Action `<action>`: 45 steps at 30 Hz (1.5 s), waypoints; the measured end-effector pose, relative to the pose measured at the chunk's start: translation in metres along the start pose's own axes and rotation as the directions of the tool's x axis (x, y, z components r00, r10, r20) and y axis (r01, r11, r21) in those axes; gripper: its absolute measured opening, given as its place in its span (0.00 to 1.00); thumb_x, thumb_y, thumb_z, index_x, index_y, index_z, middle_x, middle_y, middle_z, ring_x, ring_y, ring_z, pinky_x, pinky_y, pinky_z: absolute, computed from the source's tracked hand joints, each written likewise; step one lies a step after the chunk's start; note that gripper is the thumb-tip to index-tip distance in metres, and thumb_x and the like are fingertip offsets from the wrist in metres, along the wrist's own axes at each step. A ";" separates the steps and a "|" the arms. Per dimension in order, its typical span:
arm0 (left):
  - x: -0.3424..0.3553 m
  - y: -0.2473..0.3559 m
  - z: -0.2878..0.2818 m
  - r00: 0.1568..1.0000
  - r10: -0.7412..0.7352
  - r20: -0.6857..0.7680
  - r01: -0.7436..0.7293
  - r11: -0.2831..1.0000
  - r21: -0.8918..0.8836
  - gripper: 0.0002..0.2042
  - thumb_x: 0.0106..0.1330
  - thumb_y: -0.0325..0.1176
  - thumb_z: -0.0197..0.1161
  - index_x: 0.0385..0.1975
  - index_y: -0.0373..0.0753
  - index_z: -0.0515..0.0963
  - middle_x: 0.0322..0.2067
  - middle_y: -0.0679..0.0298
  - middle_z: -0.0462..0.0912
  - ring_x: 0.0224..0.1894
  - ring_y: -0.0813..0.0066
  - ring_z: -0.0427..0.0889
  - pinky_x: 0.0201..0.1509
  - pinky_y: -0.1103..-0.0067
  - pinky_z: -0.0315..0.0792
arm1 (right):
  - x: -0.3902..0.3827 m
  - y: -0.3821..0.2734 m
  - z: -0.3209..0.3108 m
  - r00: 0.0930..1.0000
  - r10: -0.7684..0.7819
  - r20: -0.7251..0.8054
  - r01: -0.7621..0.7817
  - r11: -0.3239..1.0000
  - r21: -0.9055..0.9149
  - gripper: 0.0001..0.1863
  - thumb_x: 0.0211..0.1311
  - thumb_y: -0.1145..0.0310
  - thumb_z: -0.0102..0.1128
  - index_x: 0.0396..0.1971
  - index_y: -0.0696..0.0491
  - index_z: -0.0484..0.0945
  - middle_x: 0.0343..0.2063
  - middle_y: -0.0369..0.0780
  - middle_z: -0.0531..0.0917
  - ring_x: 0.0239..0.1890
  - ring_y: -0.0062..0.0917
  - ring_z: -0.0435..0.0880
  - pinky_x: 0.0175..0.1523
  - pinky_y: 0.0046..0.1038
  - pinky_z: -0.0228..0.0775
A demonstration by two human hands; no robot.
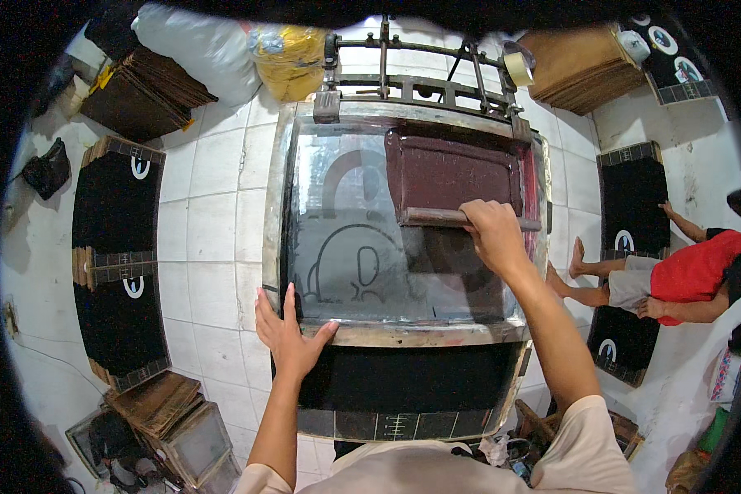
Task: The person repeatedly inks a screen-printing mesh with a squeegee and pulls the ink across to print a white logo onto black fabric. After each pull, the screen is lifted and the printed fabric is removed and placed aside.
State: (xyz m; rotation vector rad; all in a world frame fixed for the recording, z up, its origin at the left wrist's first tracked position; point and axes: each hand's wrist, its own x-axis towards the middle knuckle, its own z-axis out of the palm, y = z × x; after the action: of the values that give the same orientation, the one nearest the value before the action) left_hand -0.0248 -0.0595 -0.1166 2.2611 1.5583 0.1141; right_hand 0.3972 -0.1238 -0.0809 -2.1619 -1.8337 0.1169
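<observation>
A silk-screen frame lies before me, its grey mesh marked with a rounded cartoon outline. Thick dark maroon ink covers the mesh's upper right. My right hand is closed round the squeegee, which lies crosswise at the ink's near edge. Fingers spread, my left hand rests on the frame's near left corner. Below the frame, black fabric shows on a printing board; the rest of it is hidden under the screen.
A metal hinge clamp holds the frame's far side. Boards with black fabric line the left, and more the right. A person in a red shirt sits at right. Cardboard stacks and plastic bags stand behind.
</observation>
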 end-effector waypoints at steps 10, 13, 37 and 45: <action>0.003 0.004 -0.003 0.998 -0.045 0.050 0.044 0.999 0.023 0.53 0.52 0.64 0.78 0.79 0.53 0.63 0.81 0.38 0.40 0.81 0.35 0.45 0.80 0.47 0.44 | 0.170 0.108 0.003 0.981 0.099 0.167 -0.097 0.995 -0.021 0.17 0.58 0.75 0.65 0.48 0.47 0.83 0.43 0.50 0.89 0.50 0.51 0.87 0.51 0.51 0.79; 0.003 0.006 -0.005 0.997 -0.054 0.058 0.053 0.998 0.017 0.53 0.52 0.63 0.78 0.79 0.52 0.63 0.81 0.38 0.39 0.81 0.35 0.45 0.80 0.47 0.43 | 0.145 0.087 0.011 0.999 0.044 0.005 -0.043 0.993 -0.108 0.12 0.61 0.75 0.62 0.45 0.49 0.82 0.40 0.50 0.88 0.49 0.51 0.87 0.52 0.52 0.77; 0.004 0.007 -0.005 0.997 -0.055 0.057 0.055 0.998 0.004 0.51 0.51 0.59 0.82 0.76 0.48 0.67 0.81 0.38 0.40 0.81 0.35 0.46 0.79 0.47 0.46 | 0.060 0.024 0.007 0.986 0.156 0.059 -0.155 0.988 -0.026 0.14 0.53 0.81 0.60 0.39 0.50 0.84 0.36 0.47 0.89 0.44 0.48 0.87 0.52 0.52 0.71; 0.001 -0.002 0.001 0.999 0.038 -0.015 -0.038 0.999 -0.034 0.55 0.49 0.56 0.84 0.78 0.46 0.62 0.81 0.39 0.40 0.81 0.36 0.46 0.80 0.47 0.44 | 0.083 0.052 0.030 0.992 0.013 -0.128 -0.032 0.988 -0.153 0.13 0.54 0.79 0.61 0.40 0.49 0.82 0.34 0.44 0.86 0.42 0.45 0.86 0.47 0.48 0.72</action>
State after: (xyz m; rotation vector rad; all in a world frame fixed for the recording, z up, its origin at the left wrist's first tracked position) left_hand -0.0260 -0.0587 -0.1184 2.2690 1.5092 0.1663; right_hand 0.4541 -0.0451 -0.1133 -2.2369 -1.8011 -0.1596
